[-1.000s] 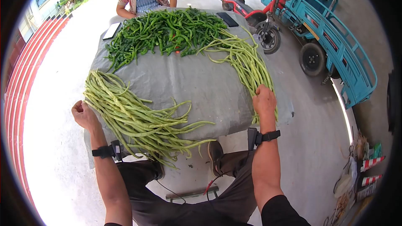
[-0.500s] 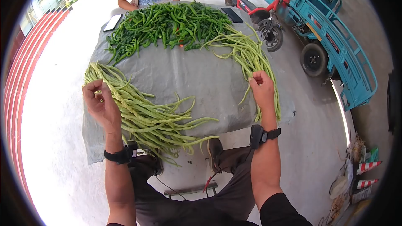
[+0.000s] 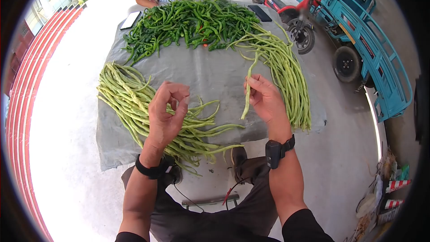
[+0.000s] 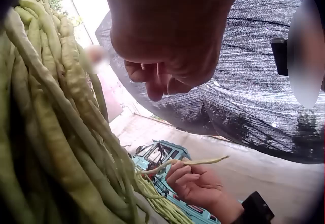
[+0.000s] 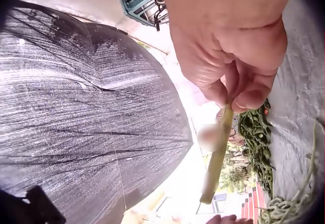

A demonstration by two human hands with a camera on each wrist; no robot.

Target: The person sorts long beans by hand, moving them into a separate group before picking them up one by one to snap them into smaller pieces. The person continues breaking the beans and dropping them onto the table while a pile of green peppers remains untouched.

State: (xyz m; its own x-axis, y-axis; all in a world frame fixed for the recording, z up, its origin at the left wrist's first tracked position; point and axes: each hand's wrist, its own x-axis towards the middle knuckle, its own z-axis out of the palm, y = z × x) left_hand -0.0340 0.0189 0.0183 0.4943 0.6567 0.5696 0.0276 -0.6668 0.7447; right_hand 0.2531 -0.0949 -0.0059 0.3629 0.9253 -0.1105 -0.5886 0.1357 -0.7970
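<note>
One bean [image 3: 246,106] is pinched mid-length by the right hand [image 3: 268,104], apparently for balance, between left pile [image 3: 127,103] and right pile [image 3: 293,83], while the left hand [image 3: 165,118] is held empty, loosely curled.

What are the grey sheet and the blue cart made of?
The grey sheet looks like thin plastic or coated cloth, dull with a slight sheen: it creases and its edge hangs loosely. The blue cart looks like painted metal, fairly smooth, with thin rails and flat side panels, though some parts could be plastic.
</note>
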